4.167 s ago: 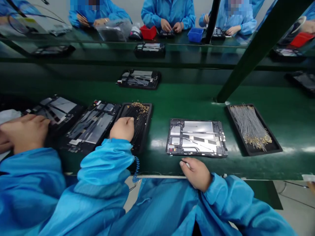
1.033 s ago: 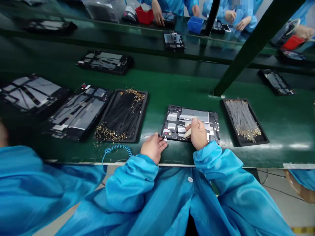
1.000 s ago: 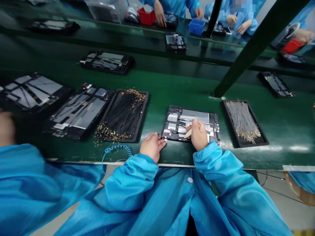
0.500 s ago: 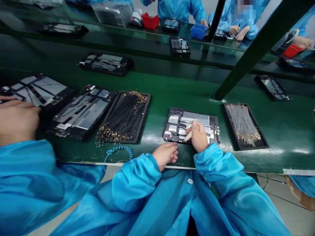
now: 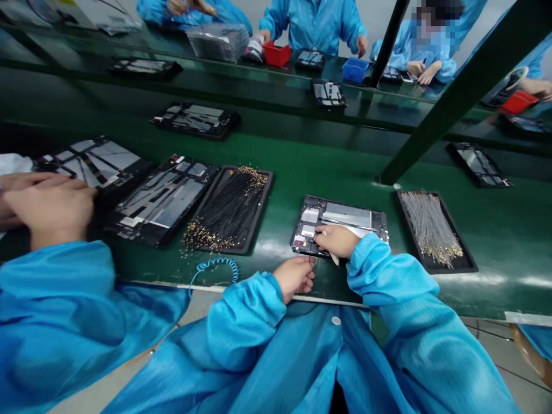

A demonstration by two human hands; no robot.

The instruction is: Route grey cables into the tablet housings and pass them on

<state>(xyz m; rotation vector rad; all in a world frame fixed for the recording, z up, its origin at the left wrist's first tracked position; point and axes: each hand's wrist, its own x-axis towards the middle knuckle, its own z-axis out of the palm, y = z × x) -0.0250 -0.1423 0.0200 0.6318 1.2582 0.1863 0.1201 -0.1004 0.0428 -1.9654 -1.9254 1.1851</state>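
An opened tablet chassis (image 5: 345,215) lies on the green belt in front of me. My right hand (image 5: 338,240) rests on its near left part, fingers curled round a pale stick tool (image 5: 335,259), fingertips pressing the board. My left hand (image 5: 296,277) is at the belt's near edge just below the chassis, fingers pinched on a thin black cable (image 5: 314,265). A black tray of black cables with gold ends (image 5: 230,210) lies to the left. A second tray of grey cables (image 5: 433,227) lies to the right.
A neighbour's hands (image 5: 47,204) in blue sleeves work at the left by two more open tablets (image 5: 161,198). A slanted green post (image 5: 435,109) rises behind. Other tablets and red and blue bins (image 5: 276,54) sit on the far belt, where people in blue work.
My left hand left the black cable tray and came to the chassis's near edge. My right hand went from the belt edge onto the chassis, then shifted leftward over it.
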